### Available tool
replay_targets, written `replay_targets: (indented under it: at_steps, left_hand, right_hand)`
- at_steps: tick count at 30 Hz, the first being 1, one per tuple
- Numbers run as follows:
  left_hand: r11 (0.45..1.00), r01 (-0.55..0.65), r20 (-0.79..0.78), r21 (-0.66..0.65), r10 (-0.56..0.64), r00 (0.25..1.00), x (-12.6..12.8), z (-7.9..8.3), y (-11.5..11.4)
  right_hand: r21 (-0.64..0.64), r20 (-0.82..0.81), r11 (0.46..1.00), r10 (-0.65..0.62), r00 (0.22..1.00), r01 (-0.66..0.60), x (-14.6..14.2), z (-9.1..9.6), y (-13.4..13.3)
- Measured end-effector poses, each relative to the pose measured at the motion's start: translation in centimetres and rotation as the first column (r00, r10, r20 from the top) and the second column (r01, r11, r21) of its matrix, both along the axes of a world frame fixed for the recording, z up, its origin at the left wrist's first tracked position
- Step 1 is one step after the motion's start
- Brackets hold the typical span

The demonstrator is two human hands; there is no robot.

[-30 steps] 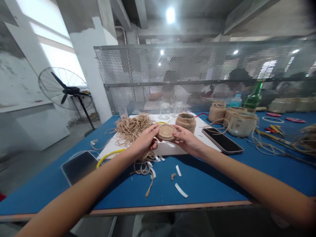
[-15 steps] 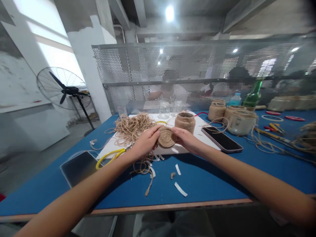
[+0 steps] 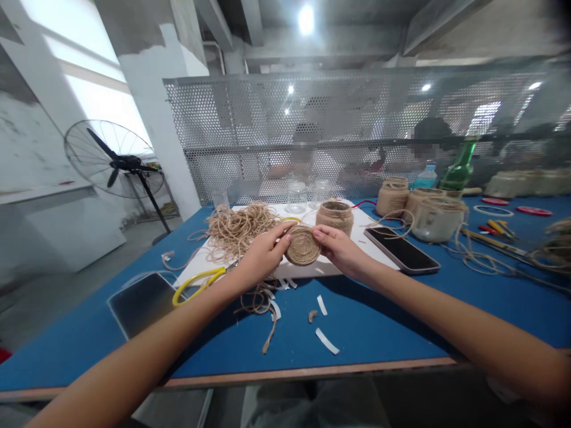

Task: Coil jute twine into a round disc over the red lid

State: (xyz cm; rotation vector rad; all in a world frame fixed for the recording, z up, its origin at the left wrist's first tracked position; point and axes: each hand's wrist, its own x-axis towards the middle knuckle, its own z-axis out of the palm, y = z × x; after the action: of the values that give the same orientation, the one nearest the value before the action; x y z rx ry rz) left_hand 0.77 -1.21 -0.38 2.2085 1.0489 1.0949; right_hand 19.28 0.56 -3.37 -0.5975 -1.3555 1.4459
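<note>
Both my hands hold a round disc wound with jute twine, tilted up so its spiral face points at me. My left hand grips its left edge with closed fingers. My right hand pinches its right edge. They hover over the near edge of a white board on the blue table. A loose heap of twine lies on the board to the left, and a strand hangs below my left hand. A twine-wrapped jar stands just behind the disc.
Yellow-handled scissors and a dark tablet lie at the left. A phone lies right of the board, with more wrapped jars, a green bottle and tools beyond. White paper strips litter the front. People sit behind a perforated screen.
The disc has been tilted up from nearly flat so that its spiral face is toward me. Both hands stayed in about the same place.
</note>
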Motion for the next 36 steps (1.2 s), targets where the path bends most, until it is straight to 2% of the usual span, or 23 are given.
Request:
replay_targets:
  at_steps: [7,13,20,25,31,36]
  left_hand:
    - [0.988,-0.03,-0.099,0.148,0.045,0.994,-0.2,0.2,0.3]
    - [0.949,-0.117,-0.14,0.293,0.164,0.976,-0.4,0.2,0.3]
    - [0.883,-0.136,-0.145,0.448,0.222,0.964,-0.6,0.3,0.6]
    - [0.854,-0.163,-0.14,0.494,0.263,0.955,-0.9,0.2,0.9]
    - [0.832,-0.131,-0.183,0.539,0.267,0.946,-1.1,0.0,0.8]
    - [0.799,-0.157,-0.231,0.581,0.346,0.909,-1.0,0.0,0.6]
  right_hand:
    - [-0.011,-0.047,1.0,-0.016,0.999,0.015,-0.2,0.3,-0.3]
    - [-0.023,-0.046,1.0,0.0,0.999,-0.001,-0.2,0.2,-0.5]
    - [0.011,-0.036,1.0,-0.011,0.999,0.012,-0.2,-0.1,-0.1]
    - [0.029,-0.023,1.0,-0.004,1.0,0.004,-0.2,-0.2,-0.1]
    - [0.027,-0.027,1.0,0.0,1.0,0.001,-0.3,-0.2,-0.2]
    - [0.023,-0.039,1.0,-0.015,0.999,0.016,-0.3,-0.3,-0.1]
